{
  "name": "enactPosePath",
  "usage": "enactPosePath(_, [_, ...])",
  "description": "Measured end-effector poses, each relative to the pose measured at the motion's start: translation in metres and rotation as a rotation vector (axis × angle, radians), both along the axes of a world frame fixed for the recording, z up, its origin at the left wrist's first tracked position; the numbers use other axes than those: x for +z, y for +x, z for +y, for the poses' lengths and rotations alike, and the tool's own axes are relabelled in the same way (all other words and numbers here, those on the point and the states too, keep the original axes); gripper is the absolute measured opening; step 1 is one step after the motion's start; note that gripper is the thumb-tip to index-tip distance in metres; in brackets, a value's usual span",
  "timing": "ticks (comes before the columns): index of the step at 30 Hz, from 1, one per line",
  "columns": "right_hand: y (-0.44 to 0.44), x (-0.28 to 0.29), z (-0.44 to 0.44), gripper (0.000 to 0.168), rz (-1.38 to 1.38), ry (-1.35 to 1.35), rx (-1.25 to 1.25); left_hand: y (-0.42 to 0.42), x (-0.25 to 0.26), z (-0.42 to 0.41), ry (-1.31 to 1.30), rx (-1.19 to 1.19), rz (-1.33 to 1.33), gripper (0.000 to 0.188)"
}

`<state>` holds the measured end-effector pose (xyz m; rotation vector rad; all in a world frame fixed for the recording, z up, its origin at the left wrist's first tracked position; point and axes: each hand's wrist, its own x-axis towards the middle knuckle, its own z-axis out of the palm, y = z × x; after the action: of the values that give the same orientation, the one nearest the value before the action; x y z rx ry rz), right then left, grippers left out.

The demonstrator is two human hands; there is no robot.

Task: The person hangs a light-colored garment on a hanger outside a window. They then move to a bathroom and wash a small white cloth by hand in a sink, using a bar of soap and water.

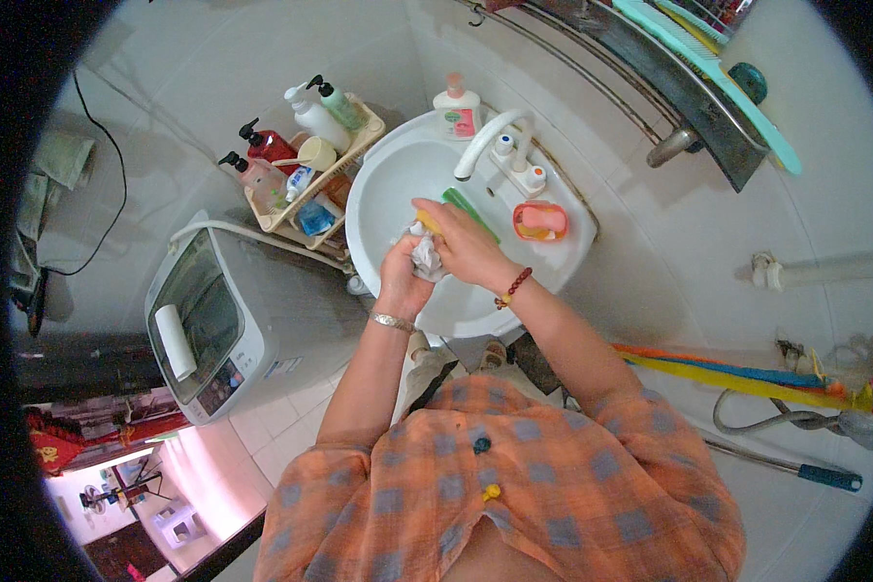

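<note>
Over the white washbasin [385,182], my left hand [405,275] grips a wet white cloth [427,256], bunched up. My right hand [465,244] holds a yellow bar, apparently soap [428,222], against the top of the cloth. Just beyond my right hand a green object [469,211], perhaps a comb or brush, lies in the basin. The curved white faucet [484,142] reaches over the basin, and no running water can be made out. A pink soap bar [543,217] rests in a red dish on the right rim.
A hand soap bottle [457,109] stands on the back rim. Left of the basin are a plastic rack [367,134] of pump bottles and a washing machine [262,327] with a white roll on its lid. A shelf [742,156] with a turquoise comb [756,120] hangs upper right.
</note>
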<state>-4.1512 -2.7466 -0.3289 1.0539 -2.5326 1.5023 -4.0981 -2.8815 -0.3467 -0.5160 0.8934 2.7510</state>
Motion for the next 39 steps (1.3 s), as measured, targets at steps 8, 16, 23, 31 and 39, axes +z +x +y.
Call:
enactPosePath(8, [0.023,0.015,-0.005,0.047,-0.013,-0.308,-0.097,0.006,-0.006,0.008,-0.054,0.21,-0.08,0.033])
enactPosePath(16, [0.006,-0.001,-0.018,0.03,0.12,-0.283,-0.251,0.008,0.035,0.026,0.173,0.075,-0.003,0.048])
enactPosePath(23, [0.015,0.009,-0.028,0.027,-0.104,-0.422,-0.131,-0.007,-0.031,0.001,0.322,-0.009,0.294,0.055])
enactPosePath(31, [0.007,0.025,-0.032,0.027,0.383,-0.251,-0.273,-0.002,0.034,0.03,-0.012,0.143,0.052,0.043])
enactPosePath(39, [-0.009,0.013,-0.023,0.023,-0.429,-0.424,-0.341,0.007,0.057,0.037,0.194,0.117,0.067,0.032])
